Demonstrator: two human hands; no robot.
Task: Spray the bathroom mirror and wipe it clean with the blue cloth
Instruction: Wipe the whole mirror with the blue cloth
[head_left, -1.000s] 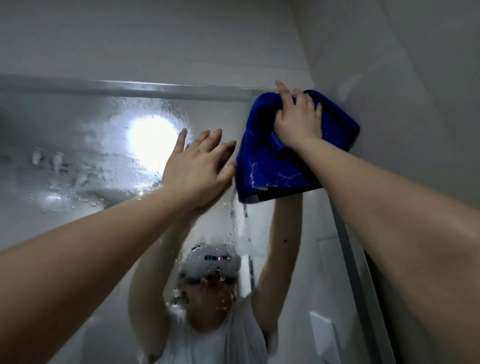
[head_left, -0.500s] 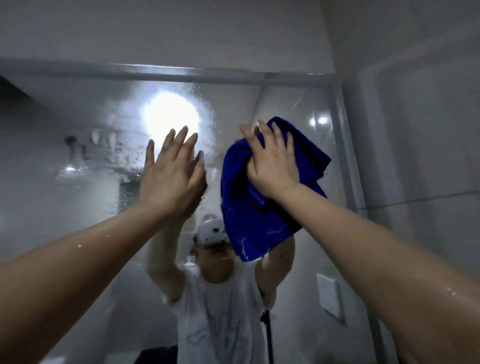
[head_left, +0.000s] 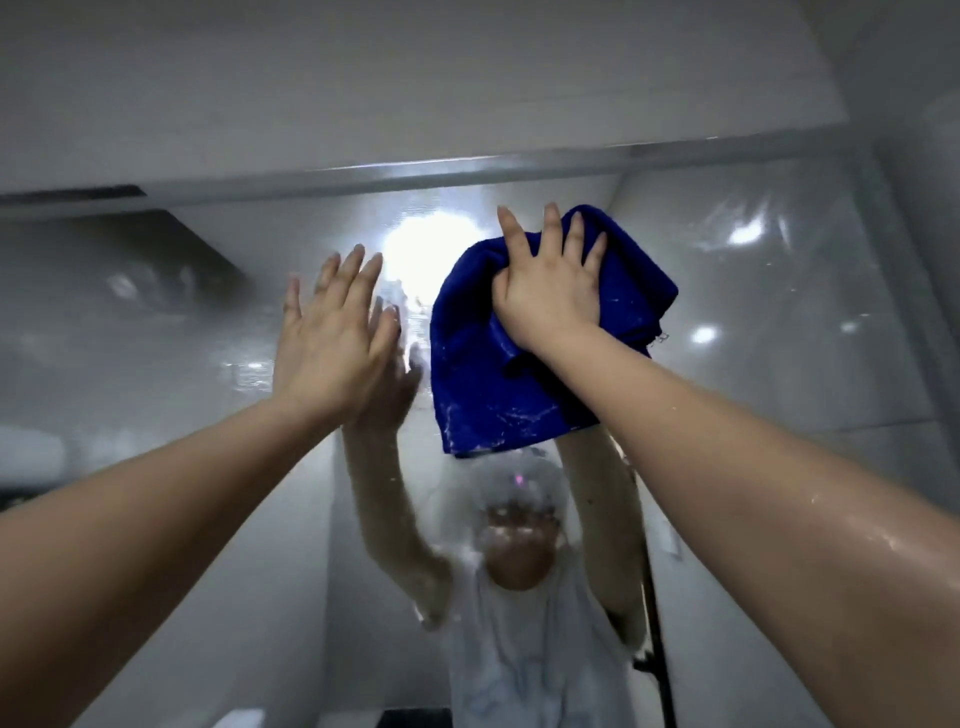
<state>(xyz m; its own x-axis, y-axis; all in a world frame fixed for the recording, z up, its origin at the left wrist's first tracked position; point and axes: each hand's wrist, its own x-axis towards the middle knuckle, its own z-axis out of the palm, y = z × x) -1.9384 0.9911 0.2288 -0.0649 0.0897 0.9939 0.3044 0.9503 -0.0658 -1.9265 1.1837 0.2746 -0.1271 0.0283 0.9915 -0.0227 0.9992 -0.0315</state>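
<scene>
The bathroom mirror (head_left: 753, 332) fills the middle of the head view, wet and streaked, with a bright lamp glare near its top. My right hand (head_left: 550, 291) presses the bunched blue cloth (head_left: 483, 384) flat against the upper middle of the glass, fingers spread over it. My left hand (head_left: 332, 338) rests flat on the mirror just left of the cloth, fingers apart, holding nothing. Water drops sit on both forearms. No spray bottle is in view.
A metal frame strip (head_left: 467, 171) runs along the mirror's top edge, with white wall above. The mirror's right edge (head_left: 893, 291) meets a side wall. A person's reflection with raised arms shows in the lower glass.
My right hand has slid the blue cloth from the mirror's top right corner leftward toward the middle. My left hand stayed flat on the glass beside it, and the camera tilted.
</scene>
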